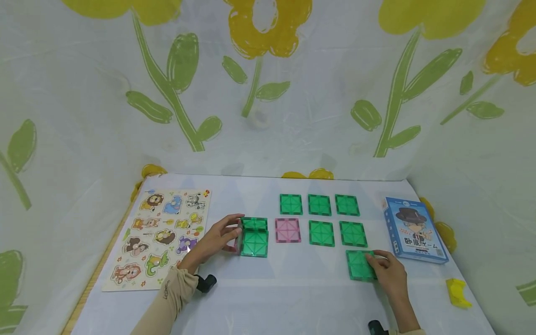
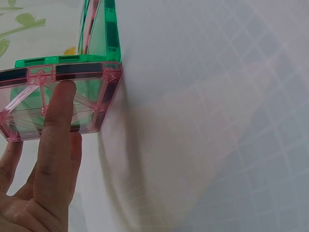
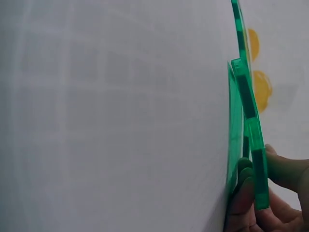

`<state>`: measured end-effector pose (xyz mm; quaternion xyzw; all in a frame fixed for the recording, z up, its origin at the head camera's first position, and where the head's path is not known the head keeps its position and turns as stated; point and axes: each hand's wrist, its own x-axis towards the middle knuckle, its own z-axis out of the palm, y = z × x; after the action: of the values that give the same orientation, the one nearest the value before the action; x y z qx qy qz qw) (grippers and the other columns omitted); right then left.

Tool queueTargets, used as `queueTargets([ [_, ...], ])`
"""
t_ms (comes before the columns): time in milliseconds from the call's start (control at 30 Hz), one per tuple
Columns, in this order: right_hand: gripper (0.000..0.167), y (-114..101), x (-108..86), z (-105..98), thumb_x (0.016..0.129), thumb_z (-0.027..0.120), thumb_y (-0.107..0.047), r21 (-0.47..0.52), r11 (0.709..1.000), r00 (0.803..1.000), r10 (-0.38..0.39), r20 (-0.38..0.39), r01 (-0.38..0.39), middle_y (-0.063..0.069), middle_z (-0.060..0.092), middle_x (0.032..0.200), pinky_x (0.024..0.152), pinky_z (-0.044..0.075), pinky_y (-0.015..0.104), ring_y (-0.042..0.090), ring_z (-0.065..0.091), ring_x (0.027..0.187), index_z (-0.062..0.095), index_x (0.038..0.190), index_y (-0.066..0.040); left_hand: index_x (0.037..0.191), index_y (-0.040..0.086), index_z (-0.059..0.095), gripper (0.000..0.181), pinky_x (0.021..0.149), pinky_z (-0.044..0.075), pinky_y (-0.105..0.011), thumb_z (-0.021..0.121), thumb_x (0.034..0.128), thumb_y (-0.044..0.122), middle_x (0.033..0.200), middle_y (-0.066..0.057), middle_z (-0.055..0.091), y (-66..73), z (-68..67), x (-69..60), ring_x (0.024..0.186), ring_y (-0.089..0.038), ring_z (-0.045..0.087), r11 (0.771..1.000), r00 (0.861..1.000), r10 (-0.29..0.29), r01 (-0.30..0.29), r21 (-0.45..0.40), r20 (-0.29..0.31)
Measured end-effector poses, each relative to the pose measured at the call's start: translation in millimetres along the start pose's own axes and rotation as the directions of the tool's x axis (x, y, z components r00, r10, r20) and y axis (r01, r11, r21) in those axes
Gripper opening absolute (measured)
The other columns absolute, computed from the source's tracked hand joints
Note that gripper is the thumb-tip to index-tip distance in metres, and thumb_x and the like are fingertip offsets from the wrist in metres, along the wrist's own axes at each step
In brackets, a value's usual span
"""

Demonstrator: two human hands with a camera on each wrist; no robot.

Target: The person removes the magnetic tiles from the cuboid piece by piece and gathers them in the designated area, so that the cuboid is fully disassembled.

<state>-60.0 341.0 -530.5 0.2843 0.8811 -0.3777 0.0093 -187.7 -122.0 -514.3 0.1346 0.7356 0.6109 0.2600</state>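
At centre left, my left hand holds a pink magnetic tile upright at the left side of a small build of green magnetic tiles. One green tile there lies flat and another stands at its back. In the left wrist view, one finger lies along the pink tile's outer face, with other fingers near its edges. Near the front right, my right hand pinches a green magnetic tile at its right edge, thumb on top and fingers beneath. That tile is slightly tilted off the table in the right wrist view.
Several flat green tiles and one pink tile lie in two rows between the hands. An animal puzzle board is at left. At right are a blue game box and a yellow curved piece.
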Motion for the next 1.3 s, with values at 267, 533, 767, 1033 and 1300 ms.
queueTargets([
  [267, 0.057, 0, -0.3, 2, 0.099, 0.061, -0.040, -0.061, 0.997, 0.999, -0.042, -0.009, 0.042, 0.025, 0.072, 0.110, 0.063, 0.050, 0.026, 0.035, 0.069, 0.095, 0.056, 0.133, 0.004, 0.155, 0.017, 0.035, 0.054, 0.080, 0.063, -0.040, 0.054, 0.1048, 0.026, 0.159, -0.024, 0.031, -0.5, 0.1, 0.3, 0.140, -0.048, 0.044, 1.000, 1.000, 0.000, 0.000, -0.004, 0.001],
  [533, 0.054, 0, -3.1, 3, 0.098, 0.062, -0.038, -0.089, 0.995, 0.999, -0.037, -0.027, 0.034, 0.026, 0.069, 0.108, 0.063, 0.047, 0.025, 0.034, 0.066, 0.093, 0.057, 0.131, 0.005, 0.155, 0.017, 0.034, 0.055, 0.080, 0.063, -0.041, 0.054, 0.1049, 0.027, 0.159, -0.025, 0.031, -1.1, 0.6, 1.1, 0.139, -0.049, 0.045, 1.000, 1.000, 0.004, -0.004, -0.008, 0.008],
  [767, 0.045, 0, -4.1, 6, 0.096, 0.066, -0.031, -0.104, 0.994, 0.997, -0.050, -0.058, 0.044, 0.022, 0.067, 0.102, 0.065, 0.045, 0.025, 0.030, 0.063, 0.091, 0.062, 0.125, 0.003, 0.155, 0.017, 0.034, 0.055, 0.080, 0.063, -0.041, 0.053, 0.1051, 0.026, 0.160, -0.025, 0.031, 0.0, 0.7, -0.1, 0.141, -0.048, 0.042, 1.000, 1.000, 0.008, -0.008, -0.013, 0.007],
  [1033, 0.041, 4, -4.9, 8, 0.099, 0.062, -0.029, -0.085, 0.993, 0.993, -0.083, -0.084, 0.076, 0.026, 0.067, 0.107, 0.066, 0.046, 0.026, 0.034, 0.065, 0.095, 0.063, 0.124, 0.003, 0.155, 0.019, 0.035, 0.054, 0.080, 0.063, -0.041, 0.053, 0.1051, 0.026, 0.160, -0.024, 0.030, 0.5, 1.0, -0.7, 0.138, -0.049, 0.045, 1.000, 1.000, -0.003, 0.003, -0.005, 0.000],
  [1300, 0.038, 6, -4.6, 10, 0.102, 0.058, -0.031, -0.068, 0.996, 0.987, -0.069, -0.142, 0.060, 0.025, 0.069, 0.106, 0.065, 0.045, 0.025, 0.034, 0.064, 0.095, 0.066, 0.122, 0.001, 0.155, 0.017, 0.034, 0.054, 0.080, 0.063, -0.041, 0.053, 0.1052, 0.025, 0.159, -0.025, 0.031, 0.1, 1.8, 0.1, 0.140, -0.049, 0.043, 1.000, 1.000, 0.004, -0.004, -0.011, 0.004],
])
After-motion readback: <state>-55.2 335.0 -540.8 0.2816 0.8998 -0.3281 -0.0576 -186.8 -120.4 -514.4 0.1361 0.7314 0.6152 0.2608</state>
